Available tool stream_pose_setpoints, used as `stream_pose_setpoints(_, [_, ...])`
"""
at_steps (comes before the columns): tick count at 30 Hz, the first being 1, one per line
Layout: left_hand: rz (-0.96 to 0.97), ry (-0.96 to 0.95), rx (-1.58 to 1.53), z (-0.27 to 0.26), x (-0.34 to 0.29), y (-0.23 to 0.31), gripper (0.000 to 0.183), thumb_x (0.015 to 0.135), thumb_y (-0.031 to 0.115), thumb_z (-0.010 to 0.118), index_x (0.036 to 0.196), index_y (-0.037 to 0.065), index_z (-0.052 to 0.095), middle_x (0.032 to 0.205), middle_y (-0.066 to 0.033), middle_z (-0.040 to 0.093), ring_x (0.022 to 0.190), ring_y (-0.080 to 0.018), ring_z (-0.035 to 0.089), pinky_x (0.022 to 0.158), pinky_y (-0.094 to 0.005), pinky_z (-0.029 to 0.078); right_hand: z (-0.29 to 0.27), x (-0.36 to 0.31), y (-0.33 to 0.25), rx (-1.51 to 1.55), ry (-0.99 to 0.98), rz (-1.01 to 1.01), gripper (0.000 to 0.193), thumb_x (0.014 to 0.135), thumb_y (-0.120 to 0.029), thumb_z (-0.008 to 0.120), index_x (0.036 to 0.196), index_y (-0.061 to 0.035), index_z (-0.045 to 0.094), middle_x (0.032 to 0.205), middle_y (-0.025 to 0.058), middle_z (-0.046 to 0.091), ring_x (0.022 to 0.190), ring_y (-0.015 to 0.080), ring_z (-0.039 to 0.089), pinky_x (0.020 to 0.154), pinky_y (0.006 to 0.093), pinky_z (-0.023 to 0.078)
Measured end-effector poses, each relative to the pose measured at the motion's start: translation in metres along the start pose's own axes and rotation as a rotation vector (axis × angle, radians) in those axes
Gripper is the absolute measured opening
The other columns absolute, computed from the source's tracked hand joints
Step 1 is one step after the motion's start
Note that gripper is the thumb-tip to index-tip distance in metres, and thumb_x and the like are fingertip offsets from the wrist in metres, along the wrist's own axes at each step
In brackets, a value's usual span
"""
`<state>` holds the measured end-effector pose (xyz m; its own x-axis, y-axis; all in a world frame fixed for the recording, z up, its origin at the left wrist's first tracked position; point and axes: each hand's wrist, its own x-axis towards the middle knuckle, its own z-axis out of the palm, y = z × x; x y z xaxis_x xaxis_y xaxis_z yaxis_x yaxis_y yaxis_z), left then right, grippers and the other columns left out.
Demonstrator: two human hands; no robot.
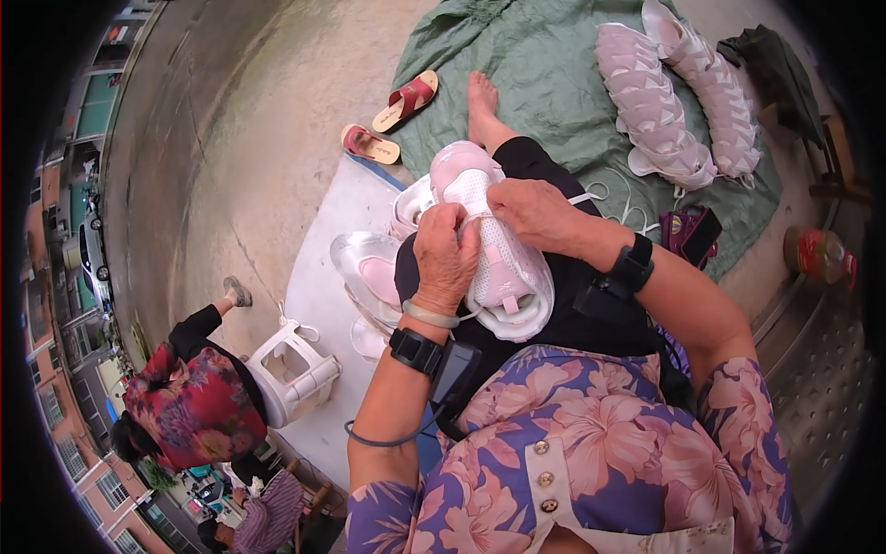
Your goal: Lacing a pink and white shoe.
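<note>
So the pink-and-white sneaker (pixel 500 266) was sitting on the person's lap, toe pointing away, on top of black pants (pixel 600 294). Left hand (pixel 446 258) was on the left side of the shoe, thumb and fingers pinched together; right hand (pixel 540 220) was doing the same from the other side, over the tongue area. Looked like both had a thin white lace (pixel 481 215) between them, though the fingers covered most of it. Another pink-and-white shoe (pixel 412 205) was just left of that one, partly hidden. Off to the right, two long stacks of pale pink shoe parts (pixel 655 111) lay on a green sheet (pixel 544 69), with a phone (pixel 703 234) nearer the person. Red sandals (pixel 406 100) were by the sheet's left edge, and a white plastic stool (pixel 300 371) stood at lower left.
</note>
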<state>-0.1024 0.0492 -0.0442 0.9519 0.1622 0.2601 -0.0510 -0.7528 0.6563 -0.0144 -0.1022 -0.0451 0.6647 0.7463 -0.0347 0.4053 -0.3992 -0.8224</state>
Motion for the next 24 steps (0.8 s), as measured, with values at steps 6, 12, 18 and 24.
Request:
stream_pose_setpoints(6, [-0.019, 0.012, 0.007, 0.002, -0.002, -0.001, 0.014, 0.074, 0.005, 0.065, 0.083, 0.002, 0.054, 0.074, -0.0083, 0.052, 0.064, -0.0209, 0.05, 0.059, -0.0295, 0.042, 0.004, 0.001, -0.001, -0.057, -0.019, 0.007, 0.008, 0.079, -0.013, 0.051, 0.08, -0.0058, 0.054, 0.077, 0.0144, 0.059, 0.076, 0.0351, 0.058, 0.064, 0.0431, 0.044])
stream_pose_setpoints(12, [-0.114, 0.049, -0.143, -0.005, -0.012, -0.001, 0.021, 0.072, 0.008, 0.067, 0.088, 0.002, 0.054, 0.075, -0.0066, 0.052, 0.064, -0.0183, 0.05, 0.06, -0.0282, 0.043, 0.012, -0.011, 0.0, 0.055, 0.127, 0.014, 0.01, 0.081, -0.015, 0.05, 0.084, -0.0056, 0.053, 0.082, 0.0154, 0.058, 0.076, 0.0358, 0.057, 0.066, 0.0435, 0.044])
stream_pose_setpoints(18, [-0.132, -0.1, -0.029, -0.014, -0.016, 0.004, 0.029, 0.073, 0.016, 0.067, 0.093, 0.003, 0.05, 0.074, -0.0055, 0.049, 0.061, -0.015, 0.048, 0.056, -0.0262, 0.042, 0.01, -0.012, 0.0, 0.125, 0.09, 0.093, 0.012, 0.082, -0.016, 0.048, 0.085, -0.0052, 0.052, 0.081, 0.0161, 0.058, 0.078, 0.036, 0.057, 0.068, 0.0438, 0.044])
stream_pose_setpoints(24, [-0.227, -0.183, -0.164, -0.016, -0.018, 0.005, 0.029, 0.073, 0.016, 0.069, 0.089, 0.004, 0.048, 0.067, -0.0012, 0.044, 0.056, -0.0095, 0.041, 0.052, -0.0231, 0.04, 0.017, -0.008, 0.005, 0.171, 0.067, 0.203, 0.013, 0.082, -0.018, 0.047, 0.086, -0.0064, 0.052, 0.081, 0.0166, 0.058, 0.079, 0.0355, 0.057, 0.069, 0.0436, 0.044])
